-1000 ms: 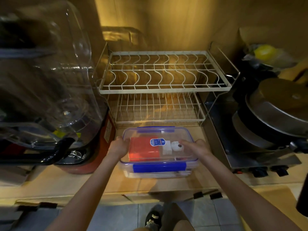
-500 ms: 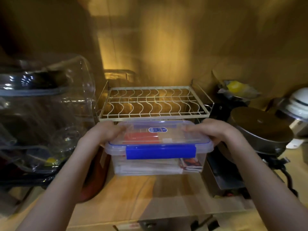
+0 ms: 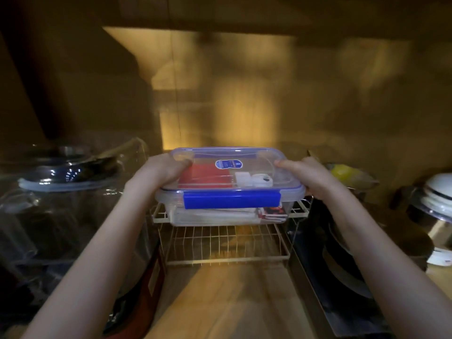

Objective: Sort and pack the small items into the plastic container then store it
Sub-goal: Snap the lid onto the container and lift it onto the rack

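I have the clear plastic container (image 3: 230, 189) gripped at both short ends. My left hand (image 3: 160, 173) wraps the left end, its fingers (image 3: 182, 165) curled up over the corner of the lid. My right hand (image 3: 309, 174) clamps the right end, and a fingertip (image 3: 281, 163) presses on the lid's edge. Both sets of fingers are clenched on the box.

The container sits level at the top tier of the white wire dish rack (image 3: 227, 243). Its base looks to be touching the top rails, though I cannot tell whether its weight is on them or in my hands. The lid is on, and the blue latch (image 3: 231, 199) along the near side is folded down.

Through the lid I can see a red flat item (image 3: 204, 177), a small white block (image 3: 242, 179) and a white round piece (image 3: 262, 182) just beside it. Papers (image 3: 215, 215) lie pressed against the near wall at the bottom. A blue oval sticker (image 3: 229, 164) sits on the lid.

The rack's lower tier is bare wire, standing on the wooden surface (image 3: 227, 302). On my left is a large clear vessel (image 3: 66, 189). On my right is dark cookware (image 3: 342, 260), with something yellow (image 3: 341, 172) behind it and a white domed thing (image 3: 437, 192) at the far edge.
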A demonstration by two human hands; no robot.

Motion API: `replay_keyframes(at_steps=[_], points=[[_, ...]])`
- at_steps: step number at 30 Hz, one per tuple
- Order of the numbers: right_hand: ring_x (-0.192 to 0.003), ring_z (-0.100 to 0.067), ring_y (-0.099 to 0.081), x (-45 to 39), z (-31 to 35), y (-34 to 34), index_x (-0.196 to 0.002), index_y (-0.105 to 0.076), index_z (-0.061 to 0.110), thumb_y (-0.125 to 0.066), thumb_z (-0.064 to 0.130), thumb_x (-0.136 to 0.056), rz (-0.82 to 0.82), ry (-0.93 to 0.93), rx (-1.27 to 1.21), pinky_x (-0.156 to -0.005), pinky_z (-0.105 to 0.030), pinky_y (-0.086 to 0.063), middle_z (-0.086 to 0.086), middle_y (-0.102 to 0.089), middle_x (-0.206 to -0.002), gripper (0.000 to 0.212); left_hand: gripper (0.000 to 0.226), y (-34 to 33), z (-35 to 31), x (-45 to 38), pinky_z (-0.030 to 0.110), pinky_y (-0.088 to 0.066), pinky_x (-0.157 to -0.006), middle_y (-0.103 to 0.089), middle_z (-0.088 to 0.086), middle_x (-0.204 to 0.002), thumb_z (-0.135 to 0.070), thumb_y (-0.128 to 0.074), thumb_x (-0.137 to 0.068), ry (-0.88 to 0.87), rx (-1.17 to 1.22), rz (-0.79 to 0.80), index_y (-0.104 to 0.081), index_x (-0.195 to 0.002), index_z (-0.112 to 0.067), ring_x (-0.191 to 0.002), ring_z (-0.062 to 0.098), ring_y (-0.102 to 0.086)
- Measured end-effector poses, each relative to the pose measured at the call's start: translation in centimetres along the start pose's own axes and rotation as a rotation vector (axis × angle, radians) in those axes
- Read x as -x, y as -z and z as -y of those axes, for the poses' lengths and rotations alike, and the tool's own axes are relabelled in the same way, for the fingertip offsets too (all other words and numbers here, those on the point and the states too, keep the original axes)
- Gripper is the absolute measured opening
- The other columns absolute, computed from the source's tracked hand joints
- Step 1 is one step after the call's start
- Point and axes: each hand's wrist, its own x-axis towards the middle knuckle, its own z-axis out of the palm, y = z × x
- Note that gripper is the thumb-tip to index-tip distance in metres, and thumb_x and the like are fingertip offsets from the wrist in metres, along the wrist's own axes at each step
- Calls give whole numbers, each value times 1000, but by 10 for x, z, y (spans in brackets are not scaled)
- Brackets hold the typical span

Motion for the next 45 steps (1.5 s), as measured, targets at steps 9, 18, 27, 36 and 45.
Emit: replay_keyframes(at_steps=[9,18,27,36,45], points=[[-77,-23,-69,-32,-32,-48,-84,-63,8,-64,33,-84,-17,-52,-186,-75,-36,-55,-11,-70,-82,25,81,-41,19,-41,52,-38,-106,-41,25,-141,-64,-32,-86,92,-67,-43,-7,-145,-15,-127,43,-42],[-78,-21,-67,-75,-36,-61,-93,-58,9,-61,31,-86,37,-110,-217,-63,-28,-51,-11,-68,-89,24,68,-49,21,-68,52,-39,-105,-42,22,-139,-53,-36,-89,110,-127,-9,-21,-141,-12,-126,39,-43],[-79,-21,-66,-128,-27,-77,-98,-61,9,-61,31,-85,43,-183,-166,-62,-29,-49,-10,-66,-90,26,63,-75,5,-79,51,-7,-118,-14,9,-158,-57,-20,-91,-225,-398,-16,-21,-144,-24,-146,27,-10],[-92,-26,-64,-159,-23,-95,-120,-54,8,-57,54,-79,13,-198,-128,-79,-39,-51,-14,-64,-106,62,57,-76,7,-112,48,-17,-117,-12,2,-158,-53,-21,-93,-233,-398,-60,-16,-145,-30,-146,21,-8],[-64,-16,-58,-177,-18,-102,-84,-61,8,-54,34,-88,-21,-199,-101,-59,-27,-43,-6,-61,-73,27,57,-73,1,-123,42,-21,-117,-14,-1,-158,-51,-24,-93,-228,-389,-61,-18,-145,-28,-146,19,-9]])
